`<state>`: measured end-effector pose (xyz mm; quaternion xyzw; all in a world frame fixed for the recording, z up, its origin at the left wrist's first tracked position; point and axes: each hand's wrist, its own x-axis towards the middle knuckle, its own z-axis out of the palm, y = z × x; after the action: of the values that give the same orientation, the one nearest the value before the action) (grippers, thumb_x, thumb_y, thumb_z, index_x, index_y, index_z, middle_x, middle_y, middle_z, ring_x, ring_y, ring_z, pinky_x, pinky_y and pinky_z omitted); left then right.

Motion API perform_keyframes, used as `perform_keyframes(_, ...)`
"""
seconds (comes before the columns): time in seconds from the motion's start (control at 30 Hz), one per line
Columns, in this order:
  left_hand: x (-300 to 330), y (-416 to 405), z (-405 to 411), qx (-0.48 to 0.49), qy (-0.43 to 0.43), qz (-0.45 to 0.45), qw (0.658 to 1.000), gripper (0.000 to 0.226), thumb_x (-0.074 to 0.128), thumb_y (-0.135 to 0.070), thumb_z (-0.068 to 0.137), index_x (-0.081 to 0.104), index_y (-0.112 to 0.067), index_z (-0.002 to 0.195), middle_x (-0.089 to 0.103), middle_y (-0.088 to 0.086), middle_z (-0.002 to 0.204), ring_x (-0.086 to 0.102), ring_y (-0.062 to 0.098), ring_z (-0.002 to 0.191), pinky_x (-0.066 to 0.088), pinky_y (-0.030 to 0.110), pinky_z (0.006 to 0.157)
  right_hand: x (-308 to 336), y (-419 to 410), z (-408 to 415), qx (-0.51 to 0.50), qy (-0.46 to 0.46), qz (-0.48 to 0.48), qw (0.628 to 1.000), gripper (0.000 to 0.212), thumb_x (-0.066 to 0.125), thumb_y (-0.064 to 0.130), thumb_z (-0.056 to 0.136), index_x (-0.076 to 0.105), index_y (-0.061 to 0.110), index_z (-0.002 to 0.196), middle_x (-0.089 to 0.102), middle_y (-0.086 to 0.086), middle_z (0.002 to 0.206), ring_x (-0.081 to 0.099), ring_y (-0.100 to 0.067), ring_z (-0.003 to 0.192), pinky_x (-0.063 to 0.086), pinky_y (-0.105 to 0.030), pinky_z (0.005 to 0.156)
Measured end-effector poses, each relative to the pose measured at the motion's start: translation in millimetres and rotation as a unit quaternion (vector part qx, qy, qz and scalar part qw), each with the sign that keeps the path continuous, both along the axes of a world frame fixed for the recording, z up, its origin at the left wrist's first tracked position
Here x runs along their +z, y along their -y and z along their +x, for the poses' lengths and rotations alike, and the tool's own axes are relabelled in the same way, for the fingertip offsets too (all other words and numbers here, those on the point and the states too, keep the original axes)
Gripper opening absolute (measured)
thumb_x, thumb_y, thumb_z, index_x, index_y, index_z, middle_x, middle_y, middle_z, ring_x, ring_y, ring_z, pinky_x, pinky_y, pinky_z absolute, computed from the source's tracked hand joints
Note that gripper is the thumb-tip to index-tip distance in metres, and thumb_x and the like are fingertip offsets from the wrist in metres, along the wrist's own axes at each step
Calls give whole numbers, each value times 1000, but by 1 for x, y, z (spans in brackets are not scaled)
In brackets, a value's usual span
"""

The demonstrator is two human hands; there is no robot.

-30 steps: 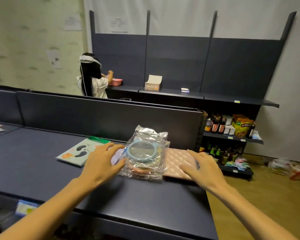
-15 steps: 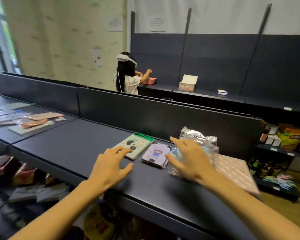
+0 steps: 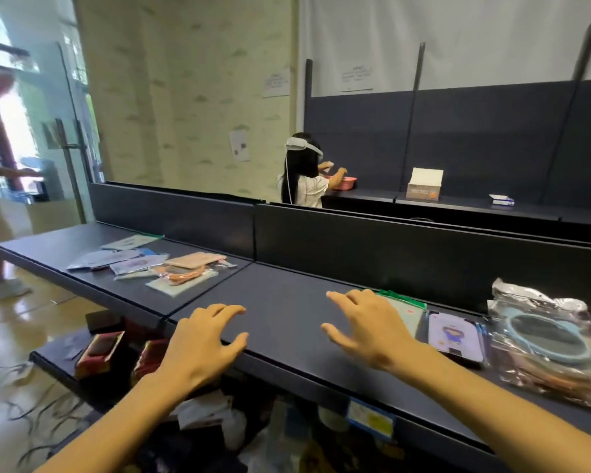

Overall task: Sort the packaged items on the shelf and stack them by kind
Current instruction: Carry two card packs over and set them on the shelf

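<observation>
The packaged items are lying in two groups on the dark shelf (image 3: 287,308). Taking the purple phone case (image 3: 455,337) as the landmark: a green-topped flat card pack (image 3: 405,310) is lying just to its left, partly hidden by the right hand (image 3: 369,327), and a crinkly clear bag holding a blue ring (image 3: 548,339) is sitting just to its right, touching or nearly so. Well away to the far left of the case, on the next shelf section, a loose spread of flat packets (image 3: 157,264) is waiting, several overlapping, one with an orange item inside.

These things are looking light and thin; the film wrappers are likely slippery and will crumple, so the flat packs are best pinched by an edge or slid to the shelf lip, while the ring bag is better taken around its stiff ring than by the loose film.

The right hand is hovering over the card pack with its grip wide, fingers spread, holding nothing. The left hand (image 3: 198,346) is hanging further left of the case above bare shelf near the front edge, grip likewise wide and empty. Behind the shelf's back panel another person (image 3: 304,179) is working at a far shelf.
</observation>
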<state>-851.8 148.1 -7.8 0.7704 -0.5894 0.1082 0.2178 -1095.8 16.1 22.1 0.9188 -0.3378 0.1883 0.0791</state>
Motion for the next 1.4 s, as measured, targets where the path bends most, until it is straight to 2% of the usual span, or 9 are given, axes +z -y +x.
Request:
perform_keyframes(0.23,-4,-25,87,23,-12,3,1000,76,22,-69,66,52,-37,128,57,-8,130,52,20,116,43,39,94,-6,-13,95,17,-13,29,999,62,41,55,92,28,27,146,50,-2,133,45,-25,121,38,-35,97)
perform_keyframes(0.57,-12,5,223,56,-24,14,998,77,22,-68,67,51,-35,130,58,-6,129,52,22,117,44,40,94,-5,40,230,31,-8,56,998,63,41,55,93,25,27,147,52,-4,130,46,-25,120,39,-36,98)
perform_keyframes(0.73,-6,24,298,76,-39,20,996,77,21,-69,66,49,-38,130,56,-9,132,50,20,119,41,40,97,-3,70,311,47,7,70,996,62,43,54,91,28,28,145,55,-3,122,48,-24,115,42,-36,94)
perform_keyframes(0.93,-16,34,377,92,-63,23,994,59,39,-60,77,48,-38,132,56,-7,132,51,20,119,41,42,98,-6,84,392,59,8,80,995,57,44,52,91,35,29,142,54,-2,133,49,-25,118,42,-37,95)
perform_keyframes(1.03,-22,37,416,84,-79,5,993,49,50,-53,83,49,-39,130,58,-8,131,52,20,118,43,41,97,-6,82,429,61,1,77,995,58,47,50,90,34,29,142,54,-1,131,48,-23,117,40,-35,94)
perform_keyframes(1.23,-31,34,498,50,-86,5,995,66,29,-67,70,50,-40,127,60,-10,127,53,17,117,44,38,95,-14,66,500,7,11,71,997,62,47,55,87,34,30,143,55,0,130,48,-23,121,40,-36,97)
perform_keyframes(1.37,-29,21,556,33,-80,9,996,56,43,-58,76,52,-37,128,60,-8,128,53,20,116,43,38,92,-11,39,549,-37,7,40,998,58,42,56,91,32,31,143,57,2,125,50,-21,119,33,-28,81)
perform_keyframes(1.4,-27,18,570,27,-82,10,996,54,46,-57,77,52,-38,127,61,-6,127,54,20,114,43,37,91,-11,32,561,-46,10,36,998,58,41,57,91,33,31,142,58,1,124,51,-21,117,34,-28,81)
